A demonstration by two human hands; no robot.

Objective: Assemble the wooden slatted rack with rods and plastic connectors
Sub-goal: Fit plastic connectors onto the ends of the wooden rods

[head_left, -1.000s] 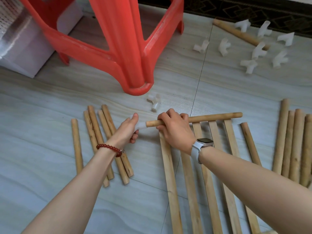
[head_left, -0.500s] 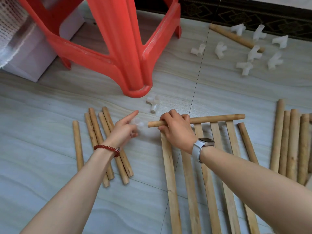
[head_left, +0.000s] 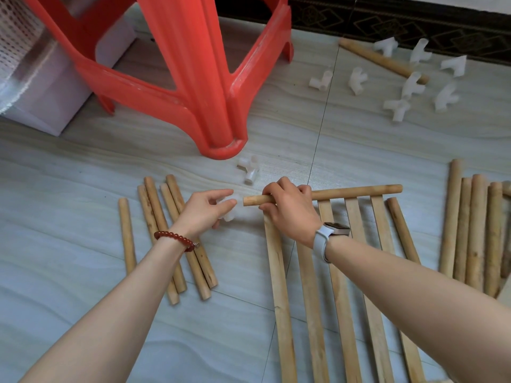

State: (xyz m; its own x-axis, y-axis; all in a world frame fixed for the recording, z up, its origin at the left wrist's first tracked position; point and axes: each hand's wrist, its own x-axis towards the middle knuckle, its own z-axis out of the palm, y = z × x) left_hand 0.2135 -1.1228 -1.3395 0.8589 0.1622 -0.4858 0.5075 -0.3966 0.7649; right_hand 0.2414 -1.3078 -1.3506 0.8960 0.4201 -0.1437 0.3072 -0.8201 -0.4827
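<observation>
Rods (head_left: 326,194) and slats (head_left: 279,286): bare pale wood, matt, grain and a few knots showing. Connectors (head_left: 399,107): white plastic, slightly translucent, smooth. Stool (head_left: 193,87): glossy red plastic, scuffed at the edges. Floor (head_left: 69,189): smooth tile, wood-grain print, faint sheen. Watch strap (head_left: 320,241): matt white rubbery.

The white plastic connector (head_left: 229,209) pinched in the left hand (head_left: 206,211) is motion-blurred, so its shape and openings cannot be made out. The right hand (head_left: 290,210) covers the round wooden rod (head_left: 345,192) where it grips. The pale flat wooden slats (head_left: 279,299) run off the bottom edge.
</observation>
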